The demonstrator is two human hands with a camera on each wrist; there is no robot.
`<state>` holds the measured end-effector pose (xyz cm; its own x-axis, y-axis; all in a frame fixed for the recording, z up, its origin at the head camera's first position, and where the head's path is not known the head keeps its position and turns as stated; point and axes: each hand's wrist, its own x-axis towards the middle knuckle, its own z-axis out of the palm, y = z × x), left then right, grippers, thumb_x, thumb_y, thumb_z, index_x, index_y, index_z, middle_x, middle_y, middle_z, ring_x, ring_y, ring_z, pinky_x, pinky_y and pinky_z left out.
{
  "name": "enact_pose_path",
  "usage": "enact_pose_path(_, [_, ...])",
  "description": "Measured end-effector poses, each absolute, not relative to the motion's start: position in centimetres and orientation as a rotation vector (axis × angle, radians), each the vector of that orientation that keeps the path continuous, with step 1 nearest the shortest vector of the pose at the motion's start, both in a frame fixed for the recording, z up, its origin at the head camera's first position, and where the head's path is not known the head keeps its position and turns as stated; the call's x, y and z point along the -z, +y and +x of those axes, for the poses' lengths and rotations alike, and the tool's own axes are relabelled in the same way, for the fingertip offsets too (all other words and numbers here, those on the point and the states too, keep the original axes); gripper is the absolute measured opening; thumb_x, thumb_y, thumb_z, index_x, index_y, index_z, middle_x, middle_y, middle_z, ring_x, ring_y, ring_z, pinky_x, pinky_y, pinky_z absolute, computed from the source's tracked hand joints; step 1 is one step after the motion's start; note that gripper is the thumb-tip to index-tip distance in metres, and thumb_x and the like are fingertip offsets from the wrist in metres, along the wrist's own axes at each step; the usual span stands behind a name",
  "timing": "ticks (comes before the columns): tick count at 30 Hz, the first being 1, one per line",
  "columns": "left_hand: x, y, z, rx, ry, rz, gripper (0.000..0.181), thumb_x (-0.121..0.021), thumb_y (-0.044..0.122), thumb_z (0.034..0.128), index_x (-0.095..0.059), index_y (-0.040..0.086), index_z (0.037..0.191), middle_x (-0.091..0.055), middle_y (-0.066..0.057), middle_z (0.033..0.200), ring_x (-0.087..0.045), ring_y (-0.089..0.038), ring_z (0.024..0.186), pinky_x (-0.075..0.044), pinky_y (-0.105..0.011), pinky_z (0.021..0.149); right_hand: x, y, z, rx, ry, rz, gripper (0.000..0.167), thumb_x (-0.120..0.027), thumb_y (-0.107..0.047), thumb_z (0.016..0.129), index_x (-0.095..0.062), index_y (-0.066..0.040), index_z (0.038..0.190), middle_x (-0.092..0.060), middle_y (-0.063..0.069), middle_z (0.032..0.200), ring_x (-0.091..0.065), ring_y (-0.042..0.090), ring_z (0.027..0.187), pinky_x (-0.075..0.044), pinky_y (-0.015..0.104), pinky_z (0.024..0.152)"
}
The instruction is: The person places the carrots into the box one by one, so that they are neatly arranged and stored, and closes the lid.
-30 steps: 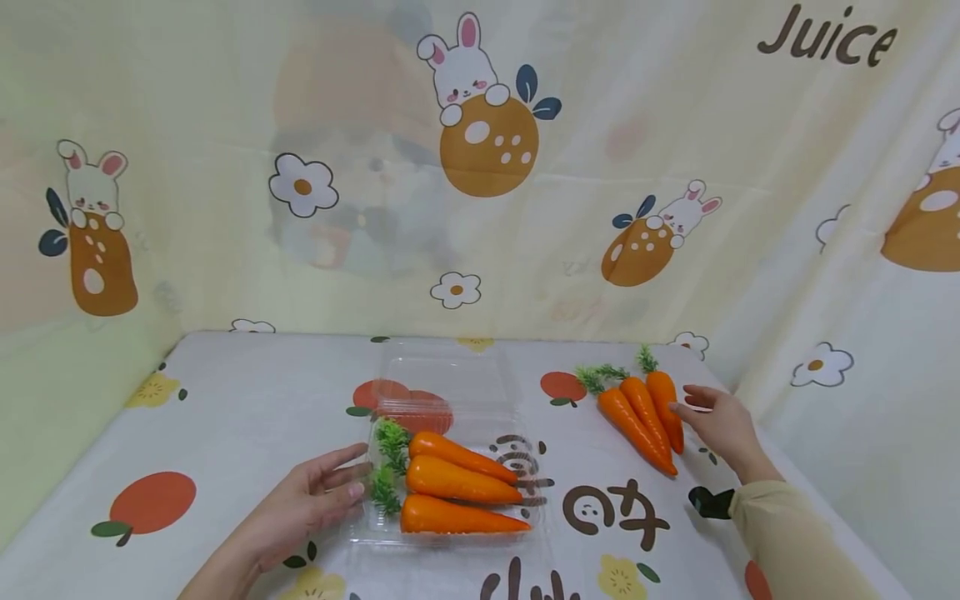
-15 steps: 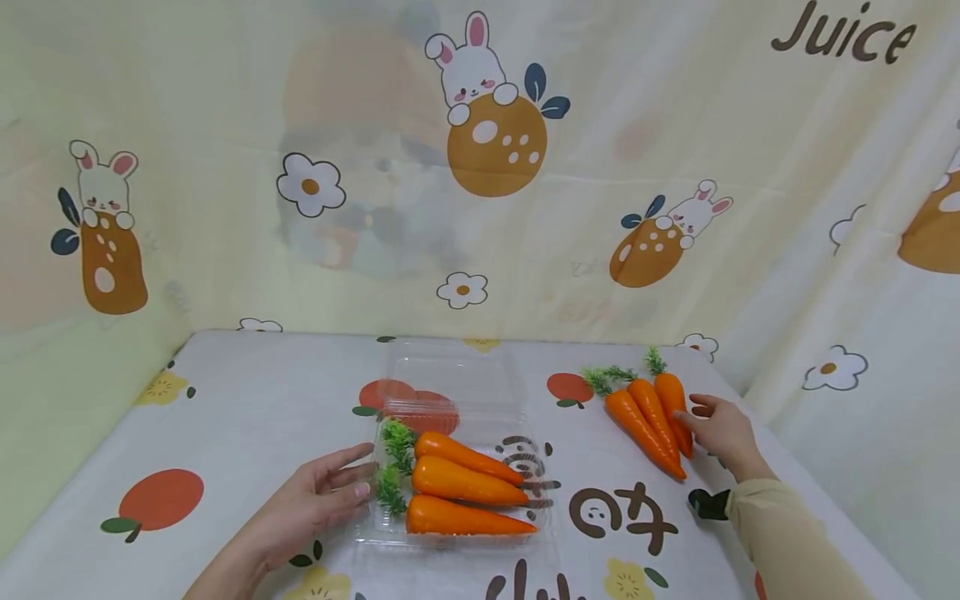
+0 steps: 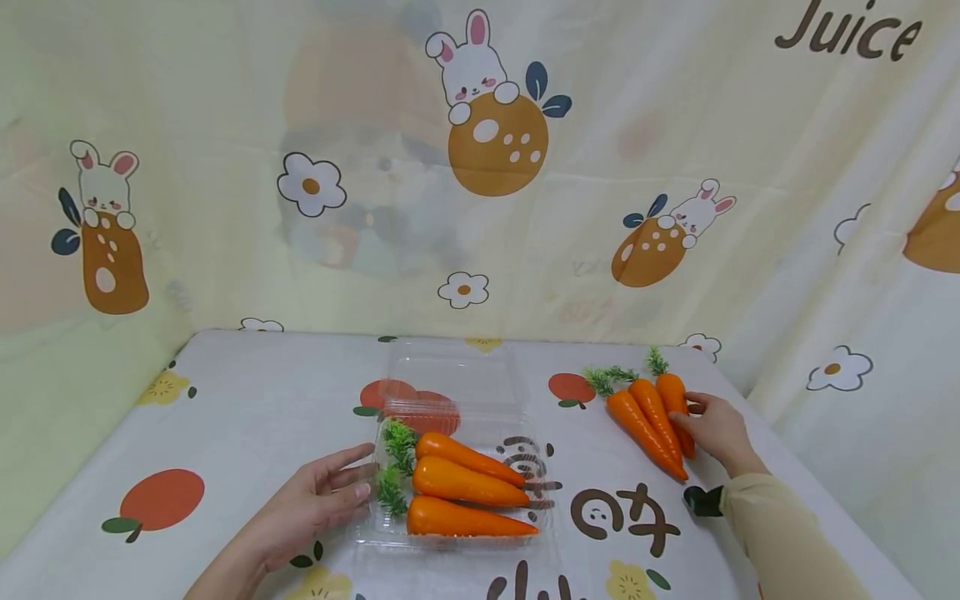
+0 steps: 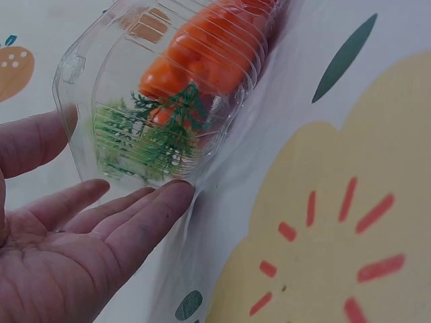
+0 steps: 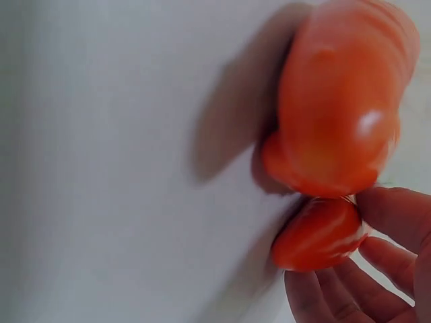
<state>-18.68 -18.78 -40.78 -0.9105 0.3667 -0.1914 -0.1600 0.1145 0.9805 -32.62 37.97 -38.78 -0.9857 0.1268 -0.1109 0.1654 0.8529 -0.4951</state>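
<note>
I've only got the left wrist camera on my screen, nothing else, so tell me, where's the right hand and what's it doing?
Observer: The right hand has its thumb and fingers around the rightmost loose carrot.

Operator: How many carrots lie loose on that side?

Observer: Three, counting the one in hand; the other two loose carrots lie just left of it in the head view.

Operator: And my clear box, is its lid up or down?

Observer: Open; the lid lies back on the far side of the clear box.
</note>
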Motion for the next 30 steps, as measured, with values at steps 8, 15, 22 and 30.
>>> enact_pose_path(8, [40.9, -18.9, -18.9, -1.849, 2.003, 0.209, 0.076, -0.063, 0.028, 0.1029, -0.023, -0.003, 0.16, -0.035, -0.032, 0.159, -0.049, -0.044, 0.141, -0.056, -0.044, 0.103, 38.7, 37.8, -32.7, 0.802, 2.964, 0.239, 0.068, -0.063, -0.025, 0.098, -0.037, 0.016, 0.147, -0.048, 0.042, 0.139, -0.054, 0.05, 0.114, -0.06, 0.049, 0.092])
enact_pose_path(15, [41.0, -18.9, -18.9, -1.839, 2.016, 0.203, 0.076, -0.063, 0.029, 0.1026, -0.024, -0.002, 0.16, -0.036, -0.031, 0.159, -0.051, -0.042, 0.14, -0.056, -0.044, 0.103, 38.8, 38.1, -32.7, 0.799, 2.969, 0.252, 0.068, -0.063, -0.025, 0.099, -0.037, 0.015, 0.148, -0.047, 0.041, 0.141, -0.053, 0.05, 0.116, -0.06, 0.049, 0.092])
enact_pose_path(22, [40.9, -18.9, -18.9, -1.84, 2.015, 0.212, 0.076, -0.063, 0.028, 0.1029, -0.024, -0.002, 0.16, -0.036, -0.031, 0.159, -0.05, -0.043, 0.14, -0.056, -0.045, 0.103, 38.8, 38.8, -32.3, 0.859, 2.942, 0.309, 0.071, -0.063, -0.027, 0.099, -0.035, 0.012, 0.151, -0.043, 0.04, 0.144, -0.058, 0.038, 0.098, -0.062, 0.034, 0.071])
enact_pose_path(30, [40.9, -18.8, -18.8, -1.833, 2.028, 0.181, 0.075, -0.064, 0.028, 0.1021, -0.026, 0.0, 0.16, -0.037, -0.031, 0.159, -0.051, -0.043, 0.14, -0.056, -0.045, 0.102, 38.4, 39.5, -31.9, 0.893, 2.942, 0.339, 0.07, -0.063, -0.025, 0.1, -0.034, 0.012, 0.151, -0.042, 0.04, 0.145, -0.057, 0.041, 0.105, -0.062, 0.03, 0.072])
